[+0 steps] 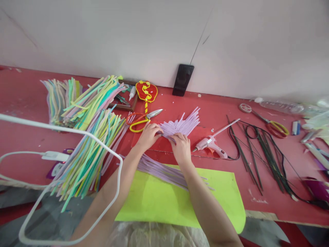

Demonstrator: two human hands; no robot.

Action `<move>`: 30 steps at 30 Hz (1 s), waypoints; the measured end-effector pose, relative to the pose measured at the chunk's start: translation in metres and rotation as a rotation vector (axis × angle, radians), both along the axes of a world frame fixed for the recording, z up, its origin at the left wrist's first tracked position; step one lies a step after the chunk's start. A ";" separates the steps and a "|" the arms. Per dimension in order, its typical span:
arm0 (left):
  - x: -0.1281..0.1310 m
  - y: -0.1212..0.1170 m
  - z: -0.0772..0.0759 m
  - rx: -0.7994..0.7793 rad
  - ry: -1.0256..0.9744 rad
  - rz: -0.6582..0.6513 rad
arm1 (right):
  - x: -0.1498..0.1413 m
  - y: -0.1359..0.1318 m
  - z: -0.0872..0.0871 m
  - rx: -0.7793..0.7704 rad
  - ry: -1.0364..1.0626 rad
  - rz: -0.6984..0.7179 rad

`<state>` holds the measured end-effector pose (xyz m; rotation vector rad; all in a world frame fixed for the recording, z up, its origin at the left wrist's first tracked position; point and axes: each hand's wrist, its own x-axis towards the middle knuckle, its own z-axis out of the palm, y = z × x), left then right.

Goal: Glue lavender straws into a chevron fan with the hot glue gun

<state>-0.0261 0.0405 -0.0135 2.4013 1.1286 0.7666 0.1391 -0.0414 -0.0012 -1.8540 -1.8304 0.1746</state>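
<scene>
A pale wall (102, 41) backs the red table (221, 109), where loose lilac strips (164, 172) lie across a lime-green sheet (154, 204). Just beyond them, the left hand (150, 136) and right hand (181, 148) pinch the near edge of 1 fanned lilac bundle (180, 125), which is between scissors (154, 113) and a pink glue gun (210, 144).

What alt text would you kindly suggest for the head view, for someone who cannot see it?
A person's left hand and right hand hold a fan of lilac strips over a red table. Loose lilac strips lie partly on a lime-green sheet, with a pink glue gun to the right and multicoloured strips left.
</scene>
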 end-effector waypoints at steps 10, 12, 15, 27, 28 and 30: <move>0.000 0.000 -0.001 0.007 -0.008 -0.006 | 0.000 0.000 -0.001 -0.003 -0.006 -0.001; 0.000 0.001 -0.002 0.016 -0.009 -0.008 | 0.000 0.000 -0.001 -0.007 -0.013 -0.002; 0.000 0.002 -0.003 0.018 -0.022 -0.009 | 0.000 0.000 -0.001 -0.009 -0.019 -0.006; 0.000 0.000 -0.002 0.052 0.000 -0.008 | -0.001 -0.001 0.003 -0.021 -0.041 -0.012; 0.000 0.000 -0.002 0.054 0.002 -0.008 | -0.001 -0.001 0.003 -0.021 -0.042 -0.011; 0.000 0.001 -0.002 0.057 0.006 -0.009 | -0.001 -0.001 0.003 -0.020 -0.041 -0.012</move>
